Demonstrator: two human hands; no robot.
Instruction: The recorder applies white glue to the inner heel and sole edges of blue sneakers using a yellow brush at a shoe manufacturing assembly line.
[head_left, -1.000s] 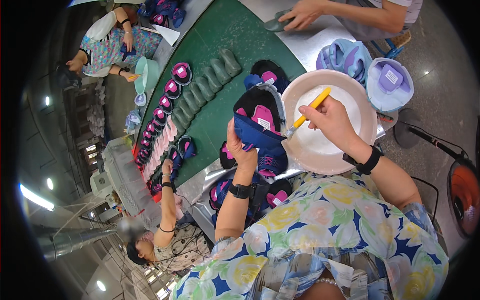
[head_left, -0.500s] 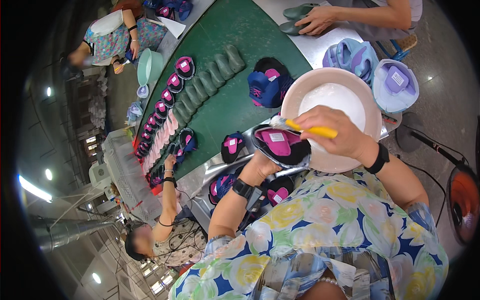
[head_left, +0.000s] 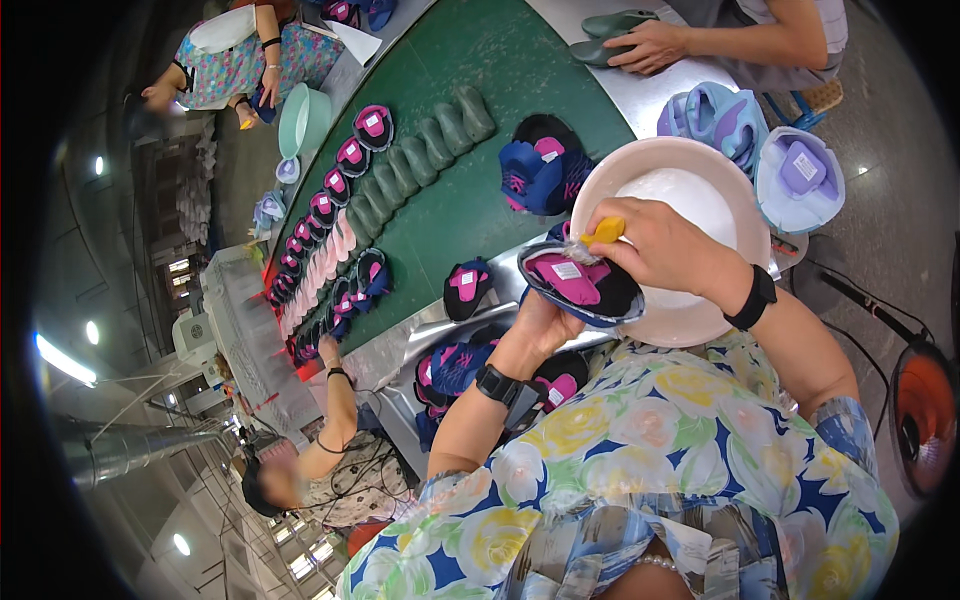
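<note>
My left hand [head_left: 545, 325] grips a dark blue shoe upper [head_left: 628, 302] from below, its opening facing up and a magenta piece with a white label inside. In my right hand [head_left: 668, 246] is a brush [head_left: 605, 231] with a yellow handle, its bristles against the upper's far rim. Beneath my right hand stands a pale pink basin [head_left: 590, 185] holding white liquid [head_left: 690, 190]. Another upper [head_left: 467, 289] lies just left of the one I hold. More uppers [head_left: 450, 370] are piled near my left forearm, partly hidden by it.
A green conveyor belt [head_left: 440, 235] carries rows of uppers [head_left: 352, 156], dark green foot-shaped lasts [head_left: 415, 160] and pink ones [head_left: 322, 265]. Blue uppers [head_left: 540, 175] sit beyond the basin, lilac ones [head_left: 800, 170] at right. Co-workers' hands [head_left: 650, 45] are at the far right, left and far left. A fan [head_left: 920, 420] stands right.
My right hand has turned the brush, so its handle now points up toward me rather than lying sideways. The upper in my left hand has shifted slightly right and tilted.
</note>
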